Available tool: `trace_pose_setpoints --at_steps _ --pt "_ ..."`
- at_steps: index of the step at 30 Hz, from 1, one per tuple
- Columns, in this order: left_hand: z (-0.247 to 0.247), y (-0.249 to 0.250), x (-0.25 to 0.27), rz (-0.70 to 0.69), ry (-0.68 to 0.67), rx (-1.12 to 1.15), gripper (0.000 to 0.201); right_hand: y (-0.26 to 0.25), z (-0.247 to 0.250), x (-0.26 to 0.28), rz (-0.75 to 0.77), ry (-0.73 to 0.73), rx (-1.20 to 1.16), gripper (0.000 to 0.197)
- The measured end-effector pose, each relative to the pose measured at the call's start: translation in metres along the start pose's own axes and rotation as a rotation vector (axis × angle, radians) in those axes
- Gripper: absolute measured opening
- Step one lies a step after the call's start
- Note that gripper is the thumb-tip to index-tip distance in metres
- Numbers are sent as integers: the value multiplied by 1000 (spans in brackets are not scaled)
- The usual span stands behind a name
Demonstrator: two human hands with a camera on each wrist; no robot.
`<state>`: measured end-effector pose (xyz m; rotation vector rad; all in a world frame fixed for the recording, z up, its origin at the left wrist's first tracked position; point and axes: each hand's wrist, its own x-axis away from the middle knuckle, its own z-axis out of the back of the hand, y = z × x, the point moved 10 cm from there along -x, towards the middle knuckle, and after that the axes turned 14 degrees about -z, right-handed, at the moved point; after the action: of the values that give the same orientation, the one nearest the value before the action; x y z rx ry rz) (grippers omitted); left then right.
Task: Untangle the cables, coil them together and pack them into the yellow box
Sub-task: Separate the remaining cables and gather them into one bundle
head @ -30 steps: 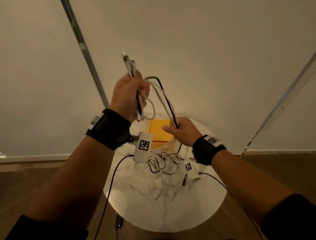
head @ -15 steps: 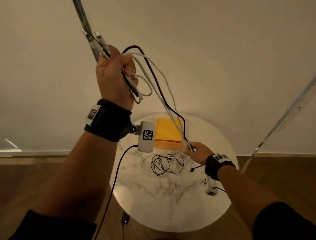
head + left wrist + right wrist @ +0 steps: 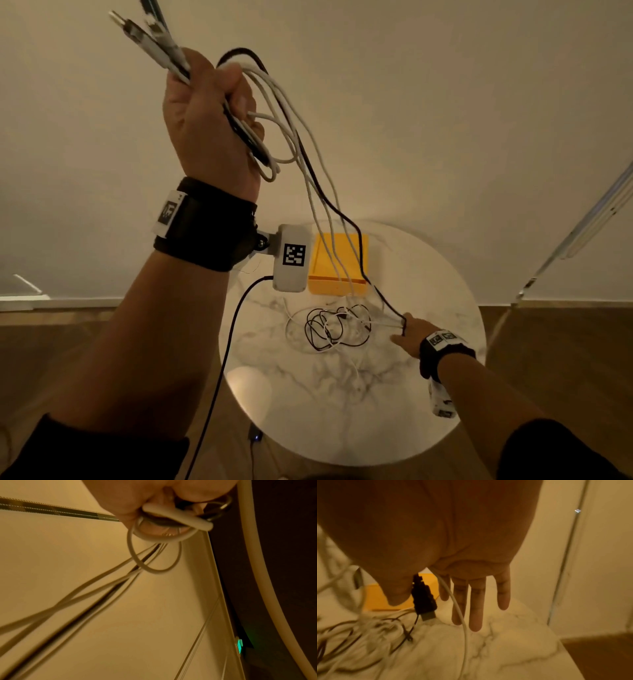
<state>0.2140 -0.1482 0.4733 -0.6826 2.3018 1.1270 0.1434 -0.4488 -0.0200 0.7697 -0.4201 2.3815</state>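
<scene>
A: What's the setting?

B: A round white marble table [image 3: 342, 411] stands against a plain cream wall, over a wooden floor. The yellow box [image 3: 337, 263] sits at the table's far edge, near the middle of the head view.

A: Which way do the cables run?

B: The cables [image 3: 308, 164], several white and 1 black, stretch in a long slant from the upper left of the frame down to the lower right. Their plug ends [image 3: 150, 37] stick out above the fist toward the upper left corner. Short loops hang just under the fist, also seen in the left wrist view [image 3: 154, 555].

A: And the left hand?

B: The left hand [image 3: 205, 120] is raised high, fingers curled tightly round the bundle.

A: The right hand?

B: The right hand [image 3: 409, 330] is low over the table at the right. In the right wrist view its 4 fingers [image 3: 476, 601] point down, nearly straight and slightly apart. A black USB plug [image 3: 423, 599] hangs between the thumb and forefinger, and a white strand passes across the fingers. Whether the thumb pinches the plug, I cannot tell.

A: Anything else on the table?

B: A loose tangle [image 3: 335, 329] of black and white strands lies on the marble just left of the right hand, in front of the box.
</scene>
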Motion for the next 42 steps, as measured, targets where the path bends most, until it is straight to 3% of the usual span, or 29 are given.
trace_pose_setpoints --at_steps 3,5,8,10,13,17,18,21,24,26,27,29,31,35,39,42 --pt "1 -14 8 42 -1 -60 23 2 7 -2 19 -12 -30 119" --pt "3 -26 13 80 0 -61 23 -20 27 17 159 3 -138 139" --pt "0 -42 20 126 -30 -23 27 -75 78 70 452 8 -548 144" --pt "-5 -50 26 148 -58 4 31 -111 116 104 605 34 -756 139" --pt "-16 -56 32 163 -97 23 32 -160 143 142 737 12 -786 113" --pt "-16 -39 16 104 -70 87 31 -179 118 140 730 -118 -793 16" --pt "-11 -32 7 79 -50 104 30 -171 106 130 700 -116 -752 16" --pt "6 -15 -15 -10 -38 56 29 -135 88 104 574 -56 -589 43" --pt "9 -12 -13 -196 -151 -227 23 -118 117 111 589 144 -617 51" --pt "2 -27 7 -281 -322 -563 14 -126 145 133 654 236 -614 47" --pt "3 -40 19 -294 -428 -777 19 -132 158 146 677 265 -605 45" --pt "11 -75 41 -245 -684 -1121 24 -141 183 170 702 330 -566 41" --pt "30 -106 55 -69 -854 -1304 11 -146 198 185 714 354 -556 37" --pt "80 -122 52 186 -873 -1523 31 -143 194 183 713 278 -577 33" --pt "128 -101 38 282 -813 -1829 29 -119 169 149 590 196 -625 35" --pt "133 -87 32 261 -757 -1851 24 -112 146 138 525 200 -500 32"
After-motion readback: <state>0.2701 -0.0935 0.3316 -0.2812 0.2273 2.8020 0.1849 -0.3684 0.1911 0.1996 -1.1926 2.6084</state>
